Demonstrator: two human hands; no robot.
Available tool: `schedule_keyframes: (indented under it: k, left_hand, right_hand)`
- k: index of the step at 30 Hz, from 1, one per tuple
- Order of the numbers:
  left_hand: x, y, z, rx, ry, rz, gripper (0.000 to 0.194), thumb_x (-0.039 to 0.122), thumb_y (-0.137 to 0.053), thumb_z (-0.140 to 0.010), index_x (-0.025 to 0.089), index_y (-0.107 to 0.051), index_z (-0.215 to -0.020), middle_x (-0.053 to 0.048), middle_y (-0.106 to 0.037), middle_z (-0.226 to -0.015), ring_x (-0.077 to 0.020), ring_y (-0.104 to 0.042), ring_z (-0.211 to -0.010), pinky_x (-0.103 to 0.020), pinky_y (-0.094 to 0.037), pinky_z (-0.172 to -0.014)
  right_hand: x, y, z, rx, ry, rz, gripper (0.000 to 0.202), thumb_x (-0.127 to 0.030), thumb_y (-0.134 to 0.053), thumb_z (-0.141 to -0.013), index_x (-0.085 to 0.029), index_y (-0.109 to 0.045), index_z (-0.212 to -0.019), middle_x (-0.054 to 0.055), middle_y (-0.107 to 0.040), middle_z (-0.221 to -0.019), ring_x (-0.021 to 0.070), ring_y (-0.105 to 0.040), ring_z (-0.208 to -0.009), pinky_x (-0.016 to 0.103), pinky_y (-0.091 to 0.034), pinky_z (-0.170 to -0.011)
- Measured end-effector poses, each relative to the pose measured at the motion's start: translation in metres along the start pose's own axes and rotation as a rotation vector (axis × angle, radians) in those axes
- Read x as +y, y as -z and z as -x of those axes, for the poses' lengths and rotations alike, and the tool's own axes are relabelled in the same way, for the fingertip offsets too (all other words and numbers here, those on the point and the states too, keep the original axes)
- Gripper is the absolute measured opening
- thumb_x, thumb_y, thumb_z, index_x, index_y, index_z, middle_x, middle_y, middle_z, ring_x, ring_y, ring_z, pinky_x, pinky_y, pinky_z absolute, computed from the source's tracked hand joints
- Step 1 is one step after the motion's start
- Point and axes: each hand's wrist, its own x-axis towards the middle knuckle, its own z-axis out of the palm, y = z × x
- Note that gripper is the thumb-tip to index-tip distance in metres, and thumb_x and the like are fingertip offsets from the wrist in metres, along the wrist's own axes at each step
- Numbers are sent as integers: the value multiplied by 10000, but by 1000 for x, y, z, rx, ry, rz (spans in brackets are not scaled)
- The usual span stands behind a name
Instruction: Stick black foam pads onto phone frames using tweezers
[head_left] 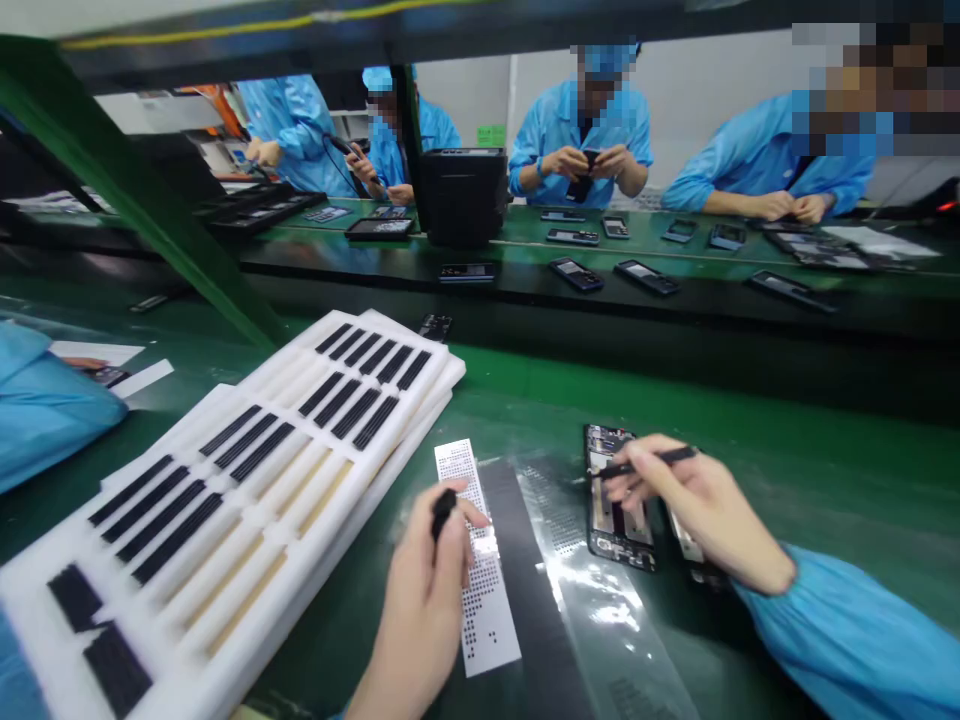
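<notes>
My right hand (686, 500) grips dark tweezers (679, 455) like a pen. Their tip reaches the upper part of an opened phone (619, 540) lying on the green table. Next to it, a second phone (690, 550) is partly covered by my right hand. Between thumb and forefinger, my left hand (427, 570) pinches a black object (442, 512), mostly hidden. It is above a white sheet of small dark dots (487, 625). Right of that sheet lie a dark strip (517, 540) and a clear plastic film (607, 610), which catches glare.
Stacked white foam trays (247, 510) with black strips in slots fill the left side. A black conveyor ledge (360, 275) with several phones runs across the back. Co-workers in blue smocks (577, 120) sit beyond; a blue sleeve (52, 410) shows at left. A green post (142, 200) slants overhead.
</notes>
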Motion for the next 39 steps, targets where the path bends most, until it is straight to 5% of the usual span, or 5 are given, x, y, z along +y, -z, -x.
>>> schedule_keyframes:
  k: [6,18,23,31,39]
  left_hand:
    - [-23,-39,-11,-610,-503,-1187,841,-80,-409,-665,125,-415,-1481,-160,-547,-1451,-348,-572,-1159,-517,-548,-906]
    - [-40,-61,-30,-537,-779,-1485,826,-22,-486,-658,142,-476,-1468,-85,-465,-1542,-270,-625,-904,-410,-603,-647]
    - [-46,-61,-29,-502,-715,-1253,694,-32,-418,-760,136,-506,-1427,-117,-513,-1508,-309,-627,-985,-448,-573,-702]
    - [10,-56,-12,-545,468,370,305,370,-448,-1015,175,-546,-1228,-38,-620,-887,-99,-481,-582,-256,-428,-542]
    - [38,-55,2,-590,563,673,243,214,-450,-1015,128,-549,-1220,-59,-614,-899,-82,-495,-615,-208,-423,-525]
  right_hand:
    - [52,6,6,-79,-109,13,543,-687,-597,-877,-149,-664,-859,113,-743,-731,188,-696,-580,299,-596,-557]
    - [65,7,7,-163,-31,63,454,-556,-485,-995,-162,-653,-844,72,-708,-780,156,-684,-658,267,-584,-622]
    - [61,5,4,-155,-27,35,497,-575,-490,-987,-157,-676,-792,93,-723,-837,178,-711,-709,279,-607,-644]
    - [-6,9,33,-9,116,-104,292,-377,-565,-1006,-185,-743,-876,50,-736,-798,148,-734,-691,200,-617,-662]
    - [-18,-4,47,-79,157,-137,211,-319,-557,-1018,-242,-730,-927,-9,-742,-800,91,-730,-701,110,-586,-691]
